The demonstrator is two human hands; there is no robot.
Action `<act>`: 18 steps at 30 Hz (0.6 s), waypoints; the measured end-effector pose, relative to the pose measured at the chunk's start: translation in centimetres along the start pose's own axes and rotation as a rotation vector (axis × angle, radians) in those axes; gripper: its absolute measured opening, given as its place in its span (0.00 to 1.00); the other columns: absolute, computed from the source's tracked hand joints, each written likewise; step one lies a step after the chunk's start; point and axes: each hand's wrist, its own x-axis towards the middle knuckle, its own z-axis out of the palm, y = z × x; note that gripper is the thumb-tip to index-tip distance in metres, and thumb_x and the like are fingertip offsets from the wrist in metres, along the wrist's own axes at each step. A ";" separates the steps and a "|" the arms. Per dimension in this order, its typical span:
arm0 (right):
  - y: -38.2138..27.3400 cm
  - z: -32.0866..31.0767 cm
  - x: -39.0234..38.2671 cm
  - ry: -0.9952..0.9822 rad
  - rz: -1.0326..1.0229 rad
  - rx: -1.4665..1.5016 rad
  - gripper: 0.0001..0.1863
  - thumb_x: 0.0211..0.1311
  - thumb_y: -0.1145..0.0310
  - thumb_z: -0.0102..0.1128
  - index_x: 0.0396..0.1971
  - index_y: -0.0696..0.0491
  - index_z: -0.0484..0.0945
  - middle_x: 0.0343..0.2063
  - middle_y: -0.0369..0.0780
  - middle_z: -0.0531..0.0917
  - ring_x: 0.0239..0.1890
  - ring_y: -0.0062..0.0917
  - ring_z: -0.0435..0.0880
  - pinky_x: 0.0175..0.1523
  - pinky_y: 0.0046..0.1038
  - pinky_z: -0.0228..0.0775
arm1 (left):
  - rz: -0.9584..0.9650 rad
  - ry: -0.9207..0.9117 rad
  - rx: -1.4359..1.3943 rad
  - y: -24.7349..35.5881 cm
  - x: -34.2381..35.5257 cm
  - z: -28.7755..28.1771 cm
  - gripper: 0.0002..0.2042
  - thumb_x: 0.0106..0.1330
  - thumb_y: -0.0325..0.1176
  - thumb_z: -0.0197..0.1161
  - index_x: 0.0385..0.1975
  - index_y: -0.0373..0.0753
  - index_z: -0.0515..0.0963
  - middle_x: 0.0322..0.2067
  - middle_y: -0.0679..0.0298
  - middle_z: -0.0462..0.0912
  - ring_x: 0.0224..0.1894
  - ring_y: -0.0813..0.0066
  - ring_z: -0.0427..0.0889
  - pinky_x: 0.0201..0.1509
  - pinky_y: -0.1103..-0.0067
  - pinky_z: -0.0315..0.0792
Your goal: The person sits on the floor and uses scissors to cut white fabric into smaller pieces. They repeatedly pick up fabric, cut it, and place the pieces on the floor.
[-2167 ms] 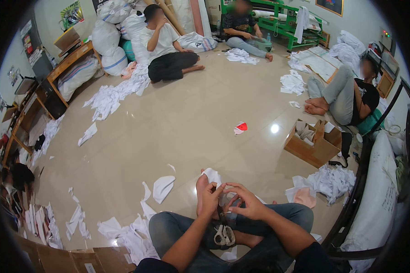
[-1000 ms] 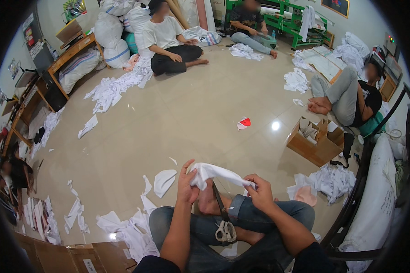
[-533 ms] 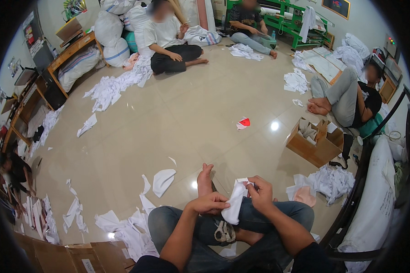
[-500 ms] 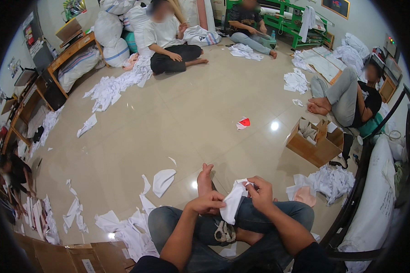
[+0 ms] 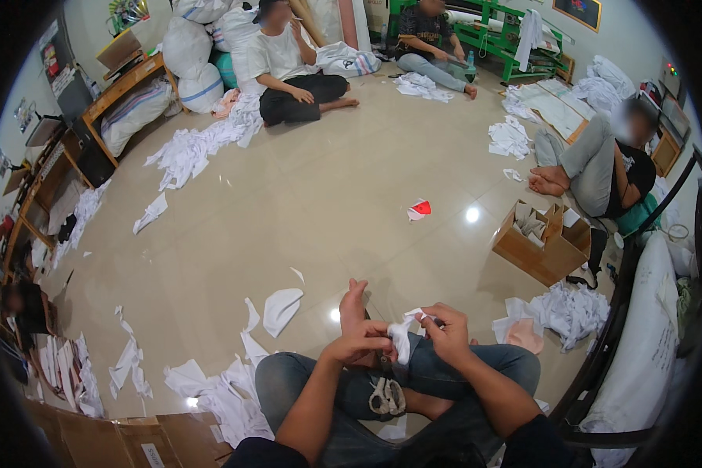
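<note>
"Where's the white cloth (image 5: 400, 344)?"

"Between the two hands, above the crossed legs. The right hand (image 5: 446, 324) is closed in a pinch on its upper end."

"And the left hand (image 5: 364, 342)?"

"Fingers curled narrow, right at the cloth's left edge. Whether they grip it, I can't tell."

"Anything under there?"

"Scissors (image 5: 387, 396) with pale, bulky handles, resting on the legs just below the cloth."

"Any writing about?"

"Dark marks like lettering on the long white sack (image 5: 630, 359) at the right, tilted and blurred. A white label (image 5: 152, 455) with dark print is on the brown cardboard (image 5: 93, 446) at lower left."

"Clothes?"

"The person by the green machine (image 5: 491, 48) wears a black shirt (image 5: 427, 33) with pale print across the chest, small and blurry."

"On the wall?"

"A dark framed picture (image 5: 579, 11), top right, with coloured marks too small to make out."
</note>
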 end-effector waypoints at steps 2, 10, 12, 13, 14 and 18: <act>0.0 0.1 -0.3 -0.013 -0.033 -0.013 0.08 0.80 0.74 0.75 0.51 0.60 0.95 0.31 0.38 0.89 0.28 0.19 0.86 0.35 0.26 0.75 | 0.211 0.097 -0.177 2.2 0.6 3.1 0.29 0.80 0.43 0.75 0.72 0.30 0.82 0.53 0.56 0.93 0.59 0.65 0.91 0.61 0.72 0.81; 0.1 0.1 0.1 -0.091 -0.198 -0.281 0.09 0.77 0.71 0.78 0.51 0.55 0.97 0.35 0.45 0.93 0.32 0.32 0.91 0.38 0.32 0.80 | -0.206 0.333 0.544 -0.6 1.9 2.3 0.20 0.86 0.43 0.73 0.65 0.35 0.86 0.41 0.65 0.92 0.44 0.79 0.88 0.49 0.77 0.80; 0.1 0.1 0.0 -0.134 -0.199 -0.310 0.09 0.77 0.69 0.78 0.51 0.54 0.97 0.37 0.45 0.94 0.33 0.33 0.92 0.39 0.32 0.80 | -0.208 0.262 0.554 -1.2 1.7 2.2 0.18 0.86 0.44 0.73 0.60 0.34 0.88 0.36 0.68 0.91 0.40 0.81 0.87 0.46 0.77 0.80; 0.0 0.2 -0.2 -0.156 -0.200 -0.276 0.09 0.77 0.69 0.78 0.50 0.54 0.97 0.37 0.45 0.93 0.33 0.34 0.92 0.39 0.33 0.81 | -0.209 0.227 0.560 -1.4 1.7 2.2 0.18 0.86 0.45 0.73 0.57 0.33 0.89 0.34 0.69 0.90 0.38 0.82 0.87 0.44 0.78 0.80; 0.0 0.4 -0.3 -0.174 -0.198 -0.244 0.08 0.77 0.68 0.78 0.50 0.54 0.97 0.37 0.45 0.93 0.34 0.34 0.92 0.40 0.33 0.81 | -0.210 0.223 0.491 -1.1 1.7 2.5 0.18 0.86 0.46 0.73 0.54 0.34 0.91 0.33 0.71 0.88 0.37 0.84 0.85 0.40 0.79 0.77; 0.0 0.3 -0.3 -0.227 -0.181 -0.221 0.09 0.79 0.67 0.77 0.50 0.54 0.96 0.37 0.45 0.93 0.37 0.36 0.92 0.43 0.34 0.81 | -0.277 0.262 0.219 1.1 1.4 3.5 0.16 0.89 0.45 0.69 0.53 0.37 0.91 0.29 0.74 0.82 0.31 0.87 0.78 0.34 0.81 0.68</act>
